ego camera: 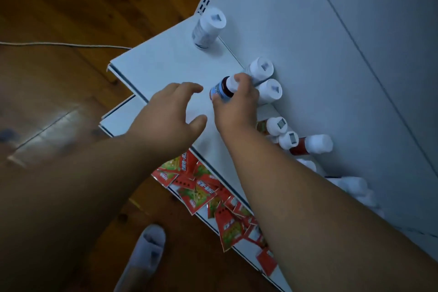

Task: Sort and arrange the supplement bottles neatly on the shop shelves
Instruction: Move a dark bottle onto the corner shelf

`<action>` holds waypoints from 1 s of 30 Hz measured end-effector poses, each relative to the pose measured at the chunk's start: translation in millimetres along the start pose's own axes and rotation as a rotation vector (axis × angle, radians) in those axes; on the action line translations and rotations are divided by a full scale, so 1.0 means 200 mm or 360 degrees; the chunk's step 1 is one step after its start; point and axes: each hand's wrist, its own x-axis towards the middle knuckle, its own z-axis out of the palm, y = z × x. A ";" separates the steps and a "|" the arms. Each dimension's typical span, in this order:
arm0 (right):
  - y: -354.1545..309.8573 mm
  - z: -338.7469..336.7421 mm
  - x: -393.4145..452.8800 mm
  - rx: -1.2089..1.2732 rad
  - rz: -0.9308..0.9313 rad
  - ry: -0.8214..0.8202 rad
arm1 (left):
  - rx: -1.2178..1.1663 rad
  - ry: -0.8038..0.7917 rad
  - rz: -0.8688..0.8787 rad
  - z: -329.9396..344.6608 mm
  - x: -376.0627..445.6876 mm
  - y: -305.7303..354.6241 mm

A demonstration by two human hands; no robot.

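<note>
My right hand (237,104) grips a small brown bottle (221,89) with a blue label and white cap, tilted just above the white shelf (161,64). My left hand (170,111) hovers beside it, fingers spread and holding nothing. Two white-capped bottles (262,69) (270,91) stand right behind the held one against the back panel. A larger white bottle (208,27) stands alone at the shelf's far corner. Several more white-capped bottles (288,140) cluster further right, one red-brown bottle (312,144) lying on its side; my right forearm hides part of that group.
A lower shelf (113,123) carries a heap of red and green sachets (201,187). The grey back panel (331,54) rises behind the bottles. Wooden floor (59,19) lies left, crossed by a white cable (59,44). A foot in a grey sock (147,253) stands below.
</note>
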 end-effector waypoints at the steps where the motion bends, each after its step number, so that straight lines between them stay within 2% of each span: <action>1: 0.01 0.04 0.03 0.0009 -0.0028 0.0060 | -0.0016 0.0007 -0.0014 0.02 0.03 -0.03; 4: 0.03 0.10 0.10 0.0079 -0.0086 0.0225 | -0.0093 0.0021 -0.0018 0.07 0.06 -0.10; 6: 0.01 0.09 0.06 0.0263 -0.0022 0.0217 | -0.0118 0.0058 -0.0015 0.04 0.03 -0.12; 10: -0.11 -0.07 -0.23 0.0854 0.0151 -0.0121 | -0.0277 0.0123 -0.0184 -0.12 -0.16 -0.02; 13: -0.23 -0.31 -0.53 0.1094 0.0290 -0.0314 | -0.0401 0.0132 -0.0281 -0.32 -0.42 0.14; 16: -0.44 -0.62 -0.84 0.1386 0.0420 -0.0415 | -0.0560 0.0017 -0.0315 -0.56 -0.72 0.37; 19: -0.66 -0.91 -1.08 0.1454 0.0362 -0.0470 | -0.0560 -0.0216 -0.0231 -0.80 -0.96 0.60; 25: -0.90 -1.41 -1.42 0.1480 0.0266 -0.0122 | -0.0421 -0.0624 0.0224 -1.15 -1.15 0.98; 30: -0.87 -1.79 -1.65 0.1639 0.0241 0.0223 | -0.0304 -0.0809 0.0550 -1.14 -1.21 1.31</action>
